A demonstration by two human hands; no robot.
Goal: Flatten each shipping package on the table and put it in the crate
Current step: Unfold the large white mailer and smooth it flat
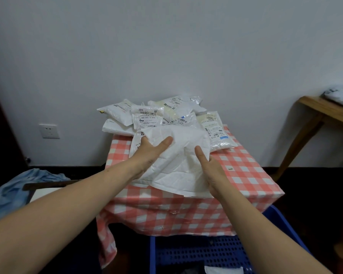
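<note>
The pale wall (166, 46) rises behind the tabletop (246, 175), which is covered by a pink-and-white checked cloth that hangs down its near side. Below the near edge of the tabletop stands the blue crate (196, 252) with perforated walls; a white scrap (224, 270) shows inside it at the bottom of the view. To the left of the tabletop and lower down lies a heap of light blue fabric (14, 192). To the right of the tabletop and well apart from it stands a wooden side table (321, 113) with a grey-white bag (341, 95) on it. At the far end of the tabletop, against the wall, sits a pile of shipping packages (166, 113), white and cream mailers with printed labels and barcodes, overlapping one another. In front of that pile, on the near half of the tabletop, lies the white package (178, 167), crumpled and creased, its near edge reaching the front edge of the tabletop. Both hands hold it. The left hand (152, 153) grips its left part, thumb stretched out on top and fingers tucked into a fold. The right hand (208, 169) pinches its right edge, thumb on top and fingers hidden beneath. Left of the tabletop, a white wall socket (49, 131) is set low in the wall. A small pale speck (230, 169) rests on the tabletop just right of the right hand.
</note>
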